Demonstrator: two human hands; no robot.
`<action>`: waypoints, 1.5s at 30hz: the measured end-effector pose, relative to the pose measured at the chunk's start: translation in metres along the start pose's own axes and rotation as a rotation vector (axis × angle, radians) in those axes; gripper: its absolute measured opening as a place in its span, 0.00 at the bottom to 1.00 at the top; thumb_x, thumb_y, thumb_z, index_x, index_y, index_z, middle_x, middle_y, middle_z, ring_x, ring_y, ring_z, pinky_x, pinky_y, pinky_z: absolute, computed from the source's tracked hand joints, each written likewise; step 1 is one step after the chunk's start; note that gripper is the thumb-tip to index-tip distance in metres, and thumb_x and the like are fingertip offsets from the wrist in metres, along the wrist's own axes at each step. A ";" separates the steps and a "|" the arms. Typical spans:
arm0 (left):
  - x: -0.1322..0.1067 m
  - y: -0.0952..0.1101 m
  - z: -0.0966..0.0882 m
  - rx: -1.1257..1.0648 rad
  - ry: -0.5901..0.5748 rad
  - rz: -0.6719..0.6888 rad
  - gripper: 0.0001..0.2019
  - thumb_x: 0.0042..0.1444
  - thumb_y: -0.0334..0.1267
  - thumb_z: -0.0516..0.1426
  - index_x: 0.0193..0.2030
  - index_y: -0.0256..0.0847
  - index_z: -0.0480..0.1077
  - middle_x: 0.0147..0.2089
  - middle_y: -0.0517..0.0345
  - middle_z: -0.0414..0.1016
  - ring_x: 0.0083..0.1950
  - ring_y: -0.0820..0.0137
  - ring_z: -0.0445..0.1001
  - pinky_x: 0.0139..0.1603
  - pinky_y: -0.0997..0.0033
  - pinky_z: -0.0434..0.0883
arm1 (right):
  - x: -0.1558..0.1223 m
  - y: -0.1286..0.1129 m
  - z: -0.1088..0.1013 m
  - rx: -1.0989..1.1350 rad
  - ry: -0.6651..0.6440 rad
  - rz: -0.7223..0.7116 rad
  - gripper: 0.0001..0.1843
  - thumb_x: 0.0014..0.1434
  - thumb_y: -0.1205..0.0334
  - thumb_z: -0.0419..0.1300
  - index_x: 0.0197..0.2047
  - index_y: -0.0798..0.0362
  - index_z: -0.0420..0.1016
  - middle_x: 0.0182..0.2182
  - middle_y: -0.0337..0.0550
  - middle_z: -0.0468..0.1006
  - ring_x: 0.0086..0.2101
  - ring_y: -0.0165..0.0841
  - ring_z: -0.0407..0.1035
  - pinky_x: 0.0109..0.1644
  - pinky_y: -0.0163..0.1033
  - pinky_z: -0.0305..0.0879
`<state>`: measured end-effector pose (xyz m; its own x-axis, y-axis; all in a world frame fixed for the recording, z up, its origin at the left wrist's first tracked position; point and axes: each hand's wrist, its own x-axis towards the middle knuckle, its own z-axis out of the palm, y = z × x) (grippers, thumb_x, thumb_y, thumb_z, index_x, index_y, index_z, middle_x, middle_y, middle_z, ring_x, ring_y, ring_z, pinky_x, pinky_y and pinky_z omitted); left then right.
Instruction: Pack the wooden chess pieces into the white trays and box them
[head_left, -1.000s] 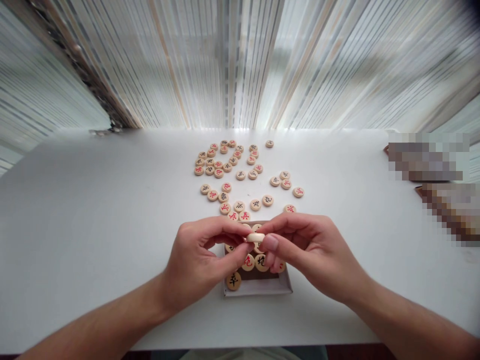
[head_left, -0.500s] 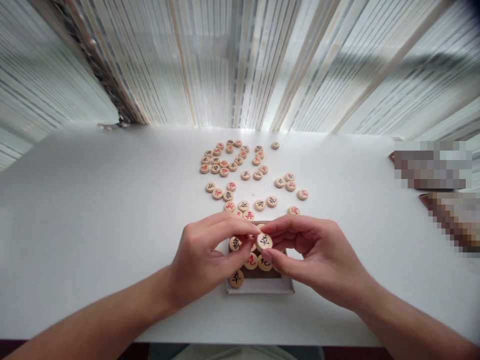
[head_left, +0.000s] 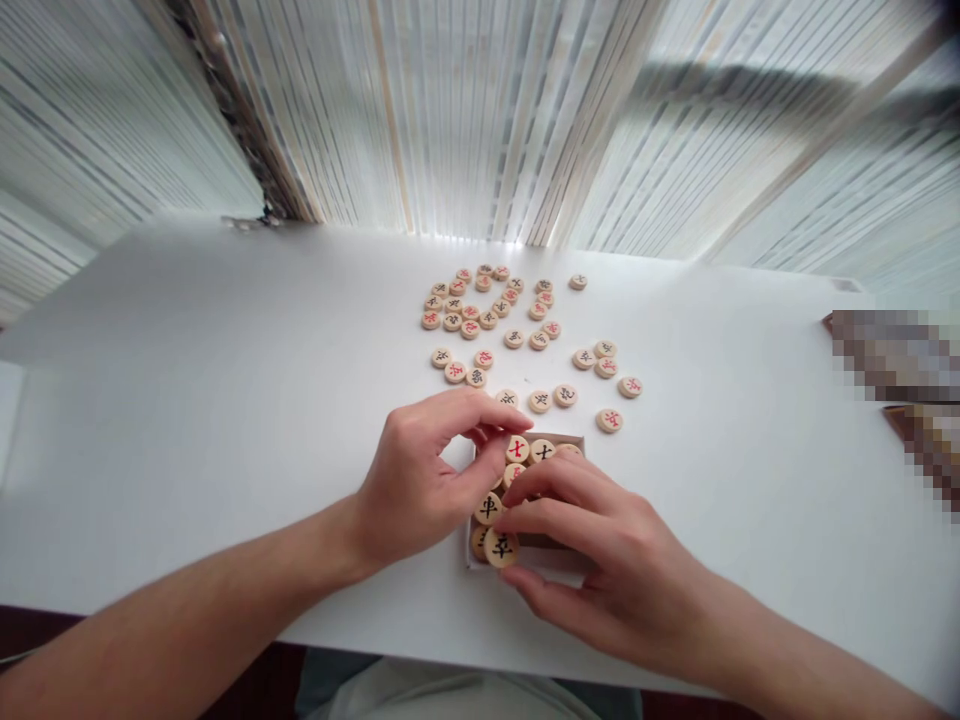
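Note:
My right hand (head_left: 592, 540) grips a wooden Chinese chess piece (head_left: 501, 548) with a black character between thumb and fingers, in the near left corner of a small open box (head_left: 551, 562). The piece is tilted and partly covers another piece (head_left: 480, 542) in that corner. Over the far left edge of the box is my left hand (head_left: 439, 465), its index finger stretched out and no piece visible in it. Rows of pieces lie in the box, among them a red-marked one (head_left: 517, 449) and a black-marked one (head_left: 542, 452). My right hand hides several others.
Many loose chess pieces (head_left: 469, 329) with red or black characters are scattered on the white table (head_left: 225, 400) beyond the box. Two blurred-out objects (head_left: 900, 350) lie at the right. A striped curtain (head_left: 465, 120) hangs behind the table.
My right hand has lowered the black-marked piece from above the box to its near left corner. My left hand has come away from that piece. The view has shifted slightly.

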<state>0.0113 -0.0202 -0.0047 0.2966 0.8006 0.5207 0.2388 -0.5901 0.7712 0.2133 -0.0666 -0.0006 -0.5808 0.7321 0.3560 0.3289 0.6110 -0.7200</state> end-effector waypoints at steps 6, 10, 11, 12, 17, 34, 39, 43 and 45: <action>0.001 0.001 0.000 0.002 -0.006 0.015 0.11 0.60 0.19 0.60 0.43 0.35 0.81 0.38 0.55 0.85 0.39 0.70 0.82 0.42 0.72 0.78 | -0.003 0.001 0.004 -0.045 -0.031 -0.019 0.10 0.66 0.71 0.65 0.50 0.53 0.79 0.43 0.48 0.80 0.41 0.39 0.72 0.47 0.46 0.74; 0.000 0.002 0.000 0.000 -0.016 0.013 0.12 0.60 0.19 0.60 0.43 0.37 0.81 0.38 0.55 0.86 0.39 0.69 0.83 0.42 0.70 0.79 | -0.004 0.002 0.007 -0.061 -0.050 -0.019 0.09 0.68 0.70 0.64 0.50 0.52 0.79 0.42 0.48 0.80 0.41 0.40 0.72 0.46 0.46 0.73; 0.000 0.002 -0.001 0.001 -0.019 0.014 0.12 0.60 0.19 0.60 0.43 0.37 0.81 0.38 0.55 0.86 0.39 0.69 0.83 0.42 0.70 0.79 | -0.004 0.002 0.008 -0.068 -0.053 -0.020 0.08 0.68 0.70 0.64 0.50 0.52 0.79 0.43 0.48 0.80 0.41 0.40 0.72 0.47 0.46 0.73; 0.000 0.002 -0.001 0.004 -0.020 0.016 0.12 0.60 0.19 0.60 0.43 0.38 0.81 0.38 0.55 0.86 0.39 0.69 0.83 0.42 0.70 0.79 | -0.004 0.002 0.009 -0.076 -0.055 -0.019 0.08 0.68 0.70 0.64 0.49 0.52 0.79 0.43 0.49 0.81 0.41 0.40 0.71 0.47 0.46 0.73; -0.001 0.001 0.000 0.009 -0.029 0.020 0.13 0.60 0.18 0.60 0.43 0.38 0.81 0.39 0.56 0.86 0.39 0.69 0.83 0.43 0.70 0.79 | -0.005 0.005 0.010 -0.119 -0.048 -0.036 0.08 0.68 0.70 0.64 0.49 0.53 0.80 0.43 0.49 0.81 0.40 0.40 0.71 0.48 0.48 0.72; 0.001 0.002 -0.001 0.016 -0.031 0.032 0.13 0.60 0.19 0.60 0.43 0.40 0.81 0.39 0.57 0.86 0.39 0.69 0.83 0.43 0.69 0.79 | -0.003 0.000 0.007 -0.212 -0.079 -0.133 0.09 0.69 0.70 0.62 0.44 0.58 0.86 0.36 0.51 0.79 0.36 0.41 0.66 0.40 0.48 0.70; 0.001 0.003 -0.001 0.022 -0.035 0.027 0.13 0.61 0.20 0.60 0.42 0.41 0.81 0.39 0.57 0.86 0.38 0.69 0.83 0.41 0.69 0.79 | -0.001 -0.002 0.005 -0.211 -0.064 -0.156 0.08 0.69 0.70 0.62 0.45 0.58 0.85 0.35 0.52 0.80 0.35 0.41 0.68 0.40 0.47 0.72; 0.003 0.001 -0.004 0.013 -0.015 0.001 0.12 0.61 0.21 0.61 0.43 0.41 0.81 0.39 0.57 0.86 0.40 0.68 0.83 0.43 0.69 0.81 | 0.001 -0.002 -0.009 -0.158 0.095 -0.141 0.08 0.65 0.74 0.64 0.45 0.56 0.82 0.35 0.50 0.82 0.34 0.38 0.72 0.39 0.45 0.73; 0.004 0.000 -0.006 0.001 0.016 -0.045 0.11 0.61 0.22 0.63 0.44 0.41 0.82 0.41 0.58 0.86 0.42 0.68 0.84 0.46 0.69 0.82 | 0.002 0.002 -0.019 -0.153 0.248 -0.063 0.10 0.65 0.74 0.65 0.46 0.53 0.82 0.35 0.48 0.83 0.34 0.36 0.74 0.37 0.43 0.72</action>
<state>0.0073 -0.0162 -0.0009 0.2711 0.8279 0.4911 0.2525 -0.5535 0.7937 0.2270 -0.0578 0.0104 -0.4102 0.7310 0.5453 0.4175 0.6821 -0.6004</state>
